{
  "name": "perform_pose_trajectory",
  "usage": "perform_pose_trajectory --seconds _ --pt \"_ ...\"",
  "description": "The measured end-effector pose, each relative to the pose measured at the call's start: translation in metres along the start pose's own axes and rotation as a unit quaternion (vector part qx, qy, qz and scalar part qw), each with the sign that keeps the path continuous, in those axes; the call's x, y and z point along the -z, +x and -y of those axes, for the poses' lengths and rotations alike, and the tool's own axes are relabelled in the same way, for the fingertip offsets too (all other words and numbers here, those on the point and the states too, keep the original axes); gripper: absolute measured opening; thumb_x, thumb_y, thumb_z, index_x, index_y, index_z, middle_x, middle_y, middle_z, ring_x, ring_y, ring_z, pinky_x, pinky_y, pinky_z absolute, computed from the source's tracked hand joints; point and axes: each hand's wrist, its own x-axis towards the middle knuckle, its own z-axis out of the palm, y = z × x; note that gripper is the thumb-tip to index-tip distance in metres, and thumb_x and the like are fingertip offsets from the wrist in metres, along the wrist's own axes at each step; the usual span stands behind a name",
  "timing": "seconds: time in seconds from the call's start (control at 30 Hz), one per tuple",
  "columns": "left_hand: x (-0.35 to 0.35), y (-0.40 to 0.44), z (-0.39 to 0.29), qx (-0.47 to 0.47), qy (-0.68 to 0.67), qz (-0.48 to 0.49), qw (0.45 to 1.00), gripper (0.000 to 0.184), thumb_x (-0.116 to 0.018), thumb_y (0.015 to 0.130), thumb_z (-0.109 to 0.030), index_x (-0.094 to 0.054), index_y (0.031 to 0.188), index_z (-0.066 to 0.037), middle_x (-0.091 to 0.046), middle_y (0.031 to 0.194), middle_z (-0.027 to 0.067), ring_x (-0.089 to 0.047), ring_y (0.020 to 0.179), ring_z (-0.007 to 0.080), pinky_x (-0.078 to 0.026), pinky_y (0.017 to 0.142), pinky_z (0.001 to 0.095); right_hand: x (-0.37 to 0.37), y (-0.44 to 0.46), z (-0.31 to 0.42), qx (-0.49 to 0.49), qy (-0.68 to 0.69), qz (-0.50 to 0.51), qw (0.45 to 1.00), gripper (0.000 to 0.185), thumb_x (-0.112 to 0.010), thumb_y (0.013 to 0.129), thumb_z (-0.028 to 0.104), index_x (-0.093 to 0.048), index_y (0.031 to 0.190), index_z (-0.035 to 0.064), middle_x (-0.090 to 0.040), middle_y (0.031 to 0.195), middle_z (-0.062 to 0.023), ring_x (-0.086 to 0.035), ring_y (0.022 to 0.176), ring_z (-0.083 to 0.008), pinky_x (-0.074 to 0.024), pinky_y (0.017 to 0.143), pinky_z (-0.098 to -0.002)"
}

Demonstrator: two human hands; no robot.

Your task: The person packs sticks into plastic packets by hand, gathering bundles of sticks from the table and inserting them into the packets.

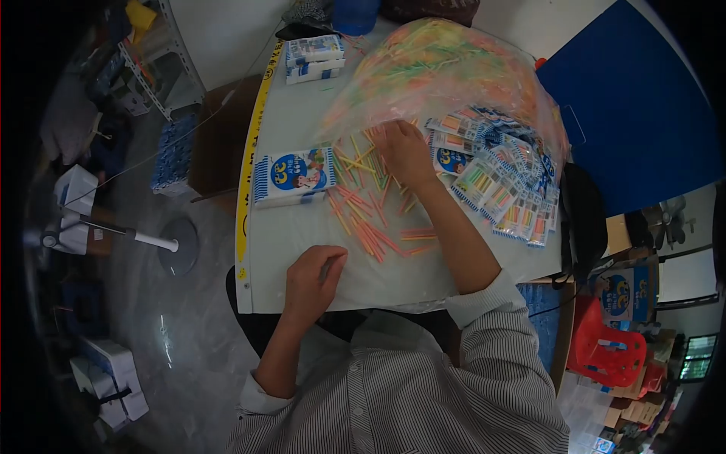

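Observation:
My right hand (404,153) reaches into a loose pile of thin coloured sticks (368,231), pink, yellow and orange. Its fingers are curled down among the sticks by the mouth of a big clear bag (446,72), and the fingertips are partly hidden. Closer to the table's front edge, my left hand (308,281) is closed, thumb and forefinger tips together, with no stick showing in it. A stack of blue-and-white printed packets (296,174) lies left of the pile. Many filled clear-fronted packets (503,185) are heaped to the right of my right hand.
More packets (314,54) are stacked at the table's far left corner. Yellow tape (255,151) runs along the left edge of the table (291,227). A blue panel (628,106) stands at the right, above a black object (586,219). A red stool (605,340) is beyond.

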Motion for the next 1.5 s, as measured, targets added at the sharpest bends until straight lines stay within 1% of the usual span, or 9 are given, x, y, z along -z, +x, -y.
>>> perform_pose_trajectory --seconds 0.37,0.43,0.53,0.6,0.87,0.93,1.1,1.4,1.5 --pt "0.001 0.002 -0.001 0.011 -0.022 0.003 1.000 0.010 -0.056 0.075 -0.002 -0.055 0.085 0.000 -0.058 0.076 0.0115 -0.058 0.067 0.0230 -0.046 0.060 0.0279 0.027 -0.058 0.040 0.138 0.041 0.043 0.989 0.027 -0.052 0.079 0.011 -0.051 0.104 0.0019 -0.052 0.106 -0.0161 -0.051 0.096 -0.0310 -0.0421 0.081 -0.0345" --pt "0.001 0.007 -0.002 0.016 -0.032 -0.003 0.999 0.011 -0.056 0.076 -0.002 -0.055 0.086 0.000 -0.057 0.076 0.0116 -0.058 0.067 0.0231 -0.046 0.060 0.0277 0.041 -0.063 0.036 0.050 0.245 0.071 0.966 0.024 -0.052 0.080 0.009 -0.052 0.103 0.0018 -0.054 0.102 -0.0151 -0.055 0.091 -0.0274 -0.0452 0.076 -0.0303" --pt "0.002 0.019 -0.004 0.078 0.017 -0.012 0.997 0.014 -0.055 0.077 -0.006 -0.055 0.089 0.000 -0.058 0.079 0.0135 -0.058 0.069 0.0262 -0.047 0.062 0.0311 0.058 -0.055 0.005 -0.137 0.259 0.101 0.951 0.021 -0.051 0.081 0.008 -0.054 0.101 0.0029 -0.056 0.098 -0.0138 -0.057 0.087 -0.0231 -0.0463 0.072 -0.0272" --pt "0.000 0.033 0.004 0.084 0.158 0.049 0.983 0.016 -0.054 0.077 -0.012 -0.056 0.089 0.000 -0.059 0.079 0.0151 -0.058 0.071 0.0296 -0.046 0.064 0.0356 0.053 -0.055 -0.012 -0.104 0.207 0.085 0.969 0.017 -0.053 0.080 0.010 -0.054 0.095 0.0024 -0.057 0.090 -0.0125 -0.058 0.079 -0.0211 -0.0459 0.070 -0.0281" --pt "-0.030 0.067 -0.001 0.115 0.155 0.082 0.978 0.019 -0.058 0.075 -0.018 -0.056 0.086 -0.002 -0.059 0.075 0.0148 -0.057 0.070 0.0309 -0.045 0.064 0.0382 0.035 -0.049 0.007 -0.058 0.191 0.193 0.961 0.019 -0.057 0.072 0.013 -0.044 0.069 -0.0019 -0.053 0.069 -0.0146 -0.054 0.066 -0.0246 -0.0428 0.060 -0.0310" --pt "-0.032 0.067 -0.004 0.133 0.163 0.097 0.973 0.020 -0.058 0.075 -0.018 -0.056 0.087 -0.002 -0.059 0.079 0.0146 -0.057 0.073 0.0307 -0.045 0.065 0.0380 0.035 -0.048 0.013 -0.074 0.204 0.200 0.955 0.017 -0.057 0.072 0.013 -0.047 0.073 -0.0019 -0.054 0.070 -0.0141 -0.054 0.066 -0.0233 -0.0430 0.060 -0.0301" --pt "-0.026 0.049 -0.004 -0.071 0.227 0.030 0.971 0.023 -0.061 0.070 -0.009 -0.052 0.091 -0.003 -0.052 0.092 0.0132 -0.052 0.084 0.0294 -0.044 0.068 0.0363 0.033 -0.050 0.003 -0.108 0.261 0.185 0.941 0.021 -0.057 0.076 0.013 -0.053 0.089 -0.0021 -0.057 0.075 -0.0122 -0.055 0.067 -0.0173 -0.0433 0.061 -0.0268" --pt "0.015 0.019 -0.008 -0.036 0.208 0.123 0.970 0.013 -0.058 0.072 -0.005 -0.055 0.083 0.001 -0.053 0.080 0.0121 -0.054 0.073 0.0261 -0.045 0.065 0.0329 0.041 -0.055 -0.009 -0.099 0.391 0.241 0.883 0.025 -0.055 0.080 0.015 -0.053 0.097 -0.0025 -0.057 0.073 -0.0060 -0.053 0.064 -0.0105 -0.0433 0.058 -0.0242" --pt "-0.003 0.038 -0.013 0.045 0.089 0.049 0.994 0.013 -0.052 0.079 -0.009 -0.054 0.081 0.003 -0.056 0.073 0.0119 -0.056 0.062 0.0221 -0.045 0.057 0.0301 0.044 -0.046 -0.007 -0.131 0.365 0.243 0.889 0.022 -0.054 0.080 0.014 -0.054 0.095 -0.0021 -0.057 0.072 -0.0049 -0.053 0.062 -0.0099 -0.0431 0.056 -0.0243"
